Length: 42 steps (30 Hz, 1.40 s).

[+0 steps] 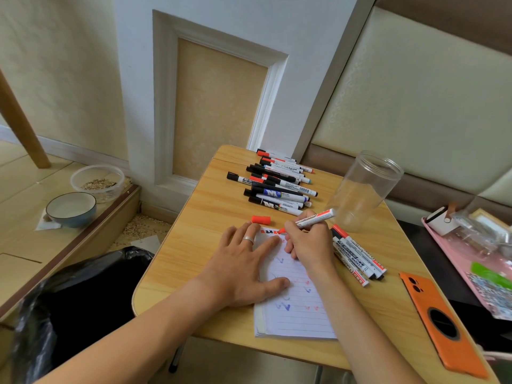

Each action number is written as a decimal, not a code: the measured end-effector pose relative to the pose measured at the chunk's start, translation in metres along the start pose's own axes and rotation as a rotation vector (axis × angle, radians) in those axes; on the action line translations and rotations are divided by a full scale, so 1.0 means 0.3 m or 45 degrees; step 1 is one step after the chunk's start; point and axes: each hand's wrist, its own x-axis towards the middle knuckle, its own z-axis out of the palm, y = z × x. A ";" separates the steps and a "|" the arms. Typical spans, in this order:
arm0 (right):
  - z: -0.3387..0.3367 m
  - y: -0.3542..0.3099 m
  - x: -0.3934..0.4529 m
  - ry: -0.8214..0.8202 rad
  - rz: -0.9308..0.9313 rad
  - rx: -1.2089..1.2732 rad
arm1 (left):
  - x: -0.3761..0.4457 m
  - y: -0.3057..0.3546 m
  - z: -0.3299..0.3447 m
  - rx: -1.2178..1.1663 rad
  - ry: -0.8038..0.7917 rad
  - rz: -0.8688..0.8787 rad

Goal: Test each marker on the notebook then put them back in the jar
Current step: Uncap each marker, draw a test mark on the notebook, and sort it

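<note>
While right hand [307, 239] pinches red-tipped white whiteboard marker [314, 218] on lined paper notebook [293, 300] at lower centre, left hand [243, 270] flat, fingers spread, pins page. Risk: loose red cap [261, 219] rolls off wooden table [210, 217]; clear plastic jar [363, 189], right of centre, near elbow swing, could tip.

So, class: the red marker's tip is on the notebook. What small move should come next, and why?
Probably a short stroke across the page: the right hand grips the red marker, the left hand presses the notebook flat, and the cap lies off.
</note>
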 end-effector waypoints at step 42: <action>-0.020 0.014 -0.002 -0.214 -0.194 0.308 | 0.149 -0.067 -0.053 -0.423 0.672 -0.060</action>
